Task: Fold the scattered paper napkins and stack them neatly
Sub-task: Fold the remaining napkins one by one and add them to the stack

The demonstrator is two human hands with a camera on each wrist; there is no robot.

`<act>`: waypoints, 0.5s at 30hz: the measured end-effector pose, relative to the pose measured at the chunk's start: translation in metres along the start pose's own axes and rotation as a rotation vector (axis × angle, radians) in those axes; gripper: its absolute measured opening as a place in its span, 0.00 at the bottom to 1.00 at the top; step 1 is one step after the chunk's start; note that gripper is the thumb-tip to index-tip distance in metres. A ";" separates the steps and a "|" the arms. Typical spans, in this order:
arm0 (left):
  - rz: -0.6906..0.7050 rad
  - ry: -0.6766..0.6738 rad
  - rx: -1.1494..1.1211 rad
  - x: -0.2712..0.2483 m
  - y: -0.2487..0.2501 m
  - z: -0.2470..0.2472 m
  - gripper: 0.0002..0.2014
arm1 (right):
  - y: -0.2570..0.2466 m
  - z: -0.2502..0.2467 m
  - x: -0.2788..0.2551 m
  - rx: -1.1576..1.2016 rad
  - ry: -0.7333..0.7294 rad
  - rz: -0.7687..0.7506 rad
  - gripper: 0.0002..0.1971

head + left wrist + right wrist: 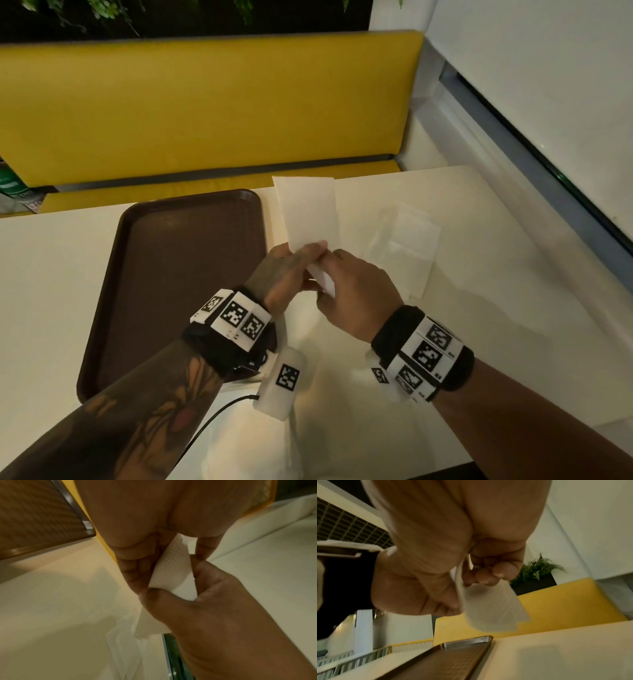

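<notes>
Fingers point(308, 251) of both hands pinch one white napkin point(308, 209).

Left hand point(286, 274) and right hand point(356, 291) hold its lower end (raised over the table point(479, 308)), beside the brown tray point(178, 274).

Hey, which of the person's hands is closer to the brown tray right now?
Left. The left hand is raised just past the brown tray's right edge, pinching the held napkin. The right hand grips the same napkin from the side away from the tray.
</notes>
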State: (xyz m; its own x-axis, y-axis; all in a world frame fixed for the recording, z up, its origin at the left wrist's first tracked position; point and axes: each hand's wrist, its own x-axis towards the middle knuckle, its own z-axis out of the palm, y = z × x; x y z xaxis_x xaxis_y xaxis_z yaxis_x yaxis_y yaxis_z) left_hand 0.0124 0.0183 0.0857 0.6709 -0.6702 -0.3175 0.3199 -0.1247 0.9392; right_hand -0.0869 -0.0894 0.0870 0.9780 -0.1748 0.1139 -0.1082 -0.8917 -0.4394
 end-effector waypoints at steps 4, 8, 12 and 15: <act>0.004 0.075 0.063 -0.004 -0.004 -0.018 0.12 | 0.005 -0.012 0.001 0.293 0.078 0.080 0.26; -0.019 -0.023 -0.007 -0.015 0.001 -0.027 0.16 | 0.014 -0.027 0.009 0.583 0.105 0.380 0.22; 0.037 -0.046 0.004 -0.022 0.005 -0.031 0.18 | 0.015 -0.025 0.013 0.883 -0.004 0.372 0.31; 0.115 0.088 0.083 -0.023 0.010 -0.034 0.29 | 0.015 -0.024 0.014 0.869 0.013 0.265 0.35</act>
State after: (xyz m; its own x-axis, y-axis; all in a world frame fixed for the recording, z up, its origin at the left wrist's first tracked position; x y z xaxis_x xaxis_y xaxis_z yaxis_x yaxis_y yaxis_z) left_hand 0.0225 0.0570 0.0976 0.7570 -0.6174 -0.2141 0.1839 -0.1131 0.9764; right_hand -0.0795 -0.1153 0.1035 0.9376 -0.3387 -0.0788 -0.1514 -0.1935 -0.9693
